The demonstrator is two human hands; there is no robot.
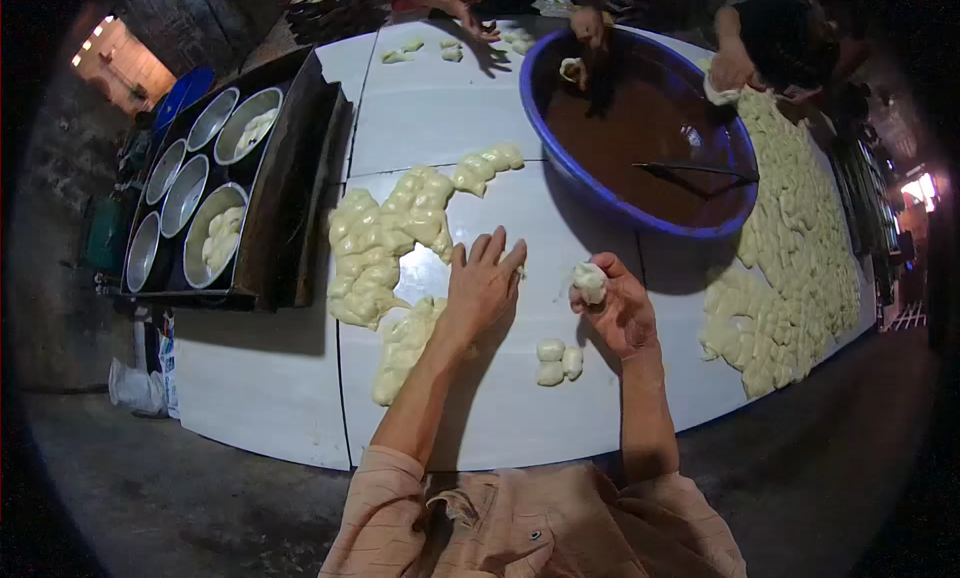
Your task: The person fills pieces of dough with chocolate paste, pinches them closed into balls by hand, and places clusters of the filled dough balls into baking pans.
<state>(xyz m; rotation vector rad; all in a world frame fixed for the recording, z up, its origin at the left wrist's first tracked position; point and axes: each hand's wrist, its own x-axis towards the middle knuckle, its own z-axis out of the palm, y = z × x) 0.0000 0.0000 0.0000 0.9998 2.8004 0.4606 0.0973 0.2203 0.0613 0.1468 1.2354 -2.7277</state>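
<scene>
My right hand (pixel 622 313) is closed around a small ball of pale dough (pixel 589 283), raised above the white table. My left hand (pixel 485 290) reaches low over the tabletop with its fingers stretched out and slightly apart. A bit of pale dough shows by its fingertips; the palm's underside is hidden. Just left of that hand lies a joined sheet of dough pieces (pixel 385 233), glossy and yellowish. Between my forearms, a small cluster of 3 dough pieces (pixel 558 362) rests on the table.
A blue basin (pixel 545 138) of brown filling, with a dark utensil (pixel 690 171), stands at the back right. More dough (pixel 790 268) covers the table's right side. At left, a dark tray (pixel 290 178) holds several metal tins (pixel 184 195). Other people's hands (pixel 465 13) work opposite.
</scene>
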